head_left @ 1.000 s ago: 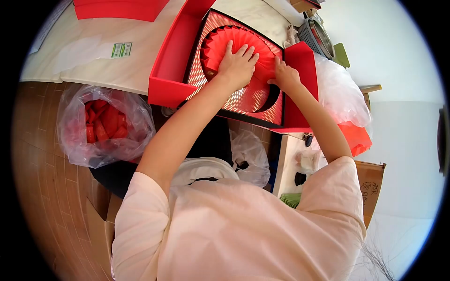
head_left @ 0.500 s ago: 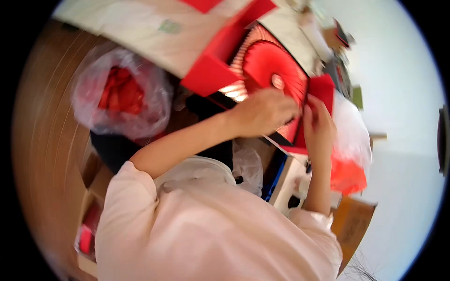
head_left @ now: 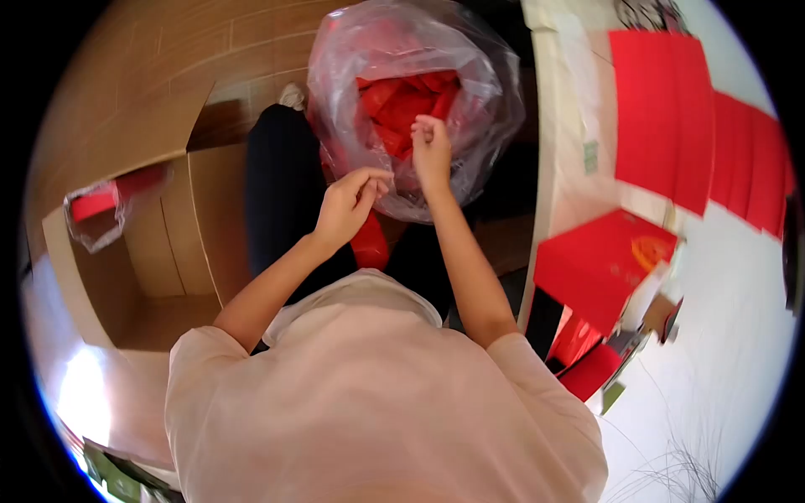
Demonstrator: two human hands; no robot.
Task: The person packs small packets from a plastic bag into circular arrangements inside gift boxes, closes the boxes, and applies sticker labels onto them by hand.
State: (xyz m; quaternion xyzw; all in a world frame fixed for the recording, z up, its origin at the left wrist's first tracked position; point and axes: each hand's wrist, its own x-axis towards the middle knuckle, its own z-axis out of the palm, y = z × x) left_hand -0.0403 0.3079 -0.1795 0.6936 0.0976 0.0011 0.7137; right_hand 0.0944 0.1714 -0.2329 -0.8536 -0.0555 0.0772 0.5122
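Observation:
A clear plastic bag (head_left: 335, 92) stands open in front of me, with crumpled red pieces (head_left: 408, 109) inside. My left hand (head_left: 345, 205) is at the bag's near left edge, its thumb and fingers drawn together; whether it pinches anything is not visible. Over the bag's mouth is my right hand (head_left: 431, 155), fingers curled, close to the red pieces. I cannot make out anything in it. A shiny red strip (head_left: 369, 243) lies below the bag, between my legs.
To the right, a red box (head_left: 604, 264) with a gold emblem sits on the pale table (head_left: 545, 142). Several red panels (head_left: 662, 117) lie beyond it. An open cardboard box (head_left: 151, 260) stands at the left, with a plastic-wrapped red item (head_left: 105, 205) at its edge.
My view has swung left to the bag. Both hands have left the open red box with its round, pleated red insert and are now at the bag.

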